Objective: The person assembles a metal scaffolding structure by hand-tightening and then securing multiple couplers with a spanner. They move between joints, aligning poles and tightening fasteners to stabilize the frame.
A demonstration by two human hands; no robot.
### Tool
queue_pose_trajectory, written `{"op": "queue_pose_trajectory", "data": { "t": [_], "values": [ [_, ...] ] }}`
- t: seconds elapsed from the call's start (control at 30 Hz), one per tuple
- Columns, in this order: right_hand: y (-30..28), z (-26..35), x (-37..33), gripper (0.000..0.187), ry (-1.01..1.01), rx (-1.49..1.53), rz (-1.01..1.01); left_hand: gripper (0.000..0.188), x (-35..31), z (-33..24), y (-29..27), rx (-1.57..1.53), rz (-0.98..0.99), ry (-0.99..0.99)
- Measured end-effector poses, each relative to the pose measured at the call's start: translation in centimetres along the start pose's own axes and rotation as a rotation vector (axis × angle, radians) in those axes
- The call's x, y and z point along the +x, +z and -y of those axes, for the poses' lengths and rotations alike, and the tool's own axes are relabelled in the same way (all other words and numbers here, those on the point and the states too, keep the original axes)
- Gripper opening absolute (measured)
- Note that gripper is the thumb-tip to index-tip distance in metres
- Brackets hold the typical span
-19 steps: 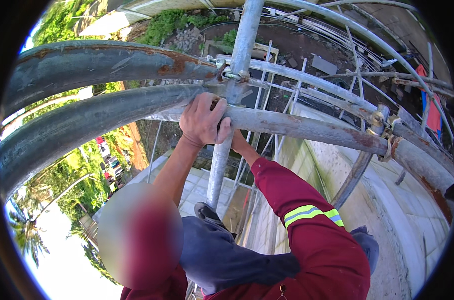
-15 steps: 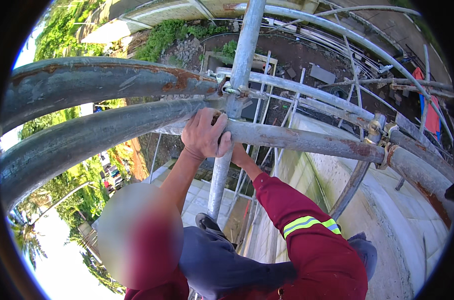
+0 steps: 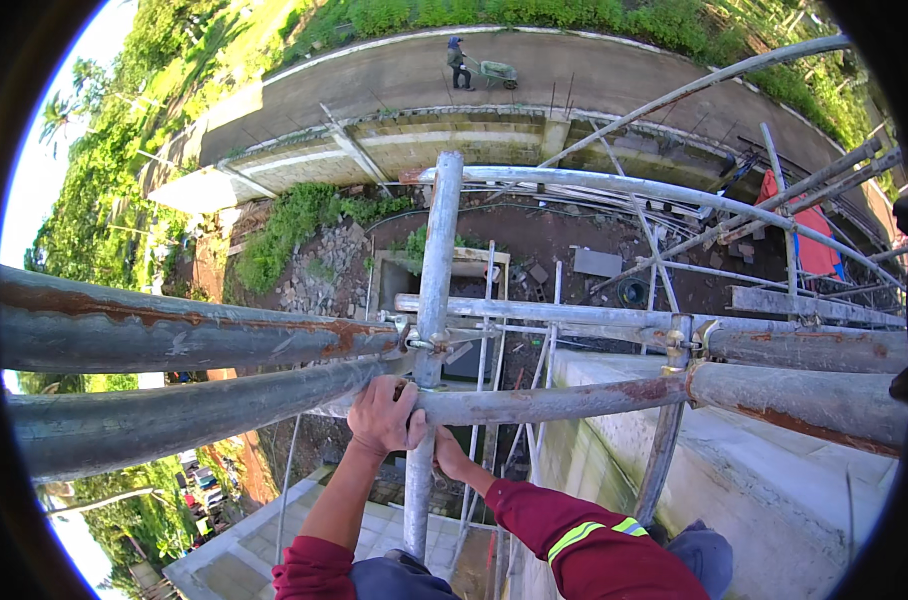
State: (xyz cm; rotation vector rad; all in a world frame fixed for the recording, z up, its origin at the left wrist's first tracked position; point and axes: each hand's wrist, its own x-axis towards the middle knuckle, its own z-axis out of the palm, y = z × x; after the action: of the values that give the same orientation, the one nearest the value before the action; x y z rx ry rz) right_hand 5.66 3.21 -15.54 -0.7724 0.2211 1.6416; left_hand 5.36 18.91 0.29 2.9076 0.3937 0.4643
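Note:
My left hand (image 3: 382, 415) is closed over a grey horizontal scaffold pipe (image 3: 534, 404), where it meets a galvanised upright post (image 3: 437, 250). Its fingers curl over the top at the joint, and the thumb points toward the post. Lower down, my right hand (image 3: 452, 455) is just right of the post, below the horizontal pipe. Its fingers look bent in against the post, but what they hold is hidden. Above my left hand, a metal clamp (image 3: 414, 341) sits on the post beside a rusty pipe (image 3: 194, 325).
More scaffold pipes (image 3: 804, 395) run right from another clamp (image 3: 696, 345). Far below lie a concrete wall (image 3: 614, 430), rubble (image 3: 319, 260) and an orange-red sheet (image 3: 816, 235). On the road beyond, a person (image 3: 458, 65) stands at a wheelbarrow (image 3: 499, 72).
The view has tilted upward, bringing in the post's top, the road and the person with the wheelbarrow. Both hands stay at the same pipe joint.

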Motion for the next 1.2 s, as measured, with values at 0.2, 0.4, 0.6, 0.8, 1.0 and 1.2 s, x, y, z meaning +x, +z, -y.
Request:
{"op": "queue_pose_trajectory", "data": {
  "t": [0.2, 0.4, 0.6, 0.8, 1.0, 1.2],
  "values": [
    [-5.1, 6.1, -0.8, 0.041, 0.308, -0.395, 0.167, 0.038, 1.1, -1.0, 1.6, -0.045, -0.024, 0.023],
    [-2.1, 11.4, -1.5, 0.043, 0.244, -0.974, 0.184, 0.036, -0.1, -0.1, 0.5, -0.012, -0.024, 0.01],
    [-3.4, 4.8, -2.0, 0.048, 0.253, -0.122, -0.377, 0.033, 0.4, -0.7, 0.4, -0.03, 0.022, -0.015],
    [-8.5, 6.1, -5.6, 0.03, 0.024, -1.584, -0.084, 0.041, 0.2, 0.0, -0.2, -0.049, 0.015, -0.023],
    [-1.9, 18.3, -17.9, 0.032, 0.142, -1.951, -0.162, 0.056, -3.4, -0.8, -2.8, -0.036, -0.219, 0.049],
    [9.8, 25.7, -19.2, 0.041, -0.49, -1.954, -0.028, 0.067, -5.4, 6.1, -6.0, 0.212, 0.124, -0.228]
  ]
}}
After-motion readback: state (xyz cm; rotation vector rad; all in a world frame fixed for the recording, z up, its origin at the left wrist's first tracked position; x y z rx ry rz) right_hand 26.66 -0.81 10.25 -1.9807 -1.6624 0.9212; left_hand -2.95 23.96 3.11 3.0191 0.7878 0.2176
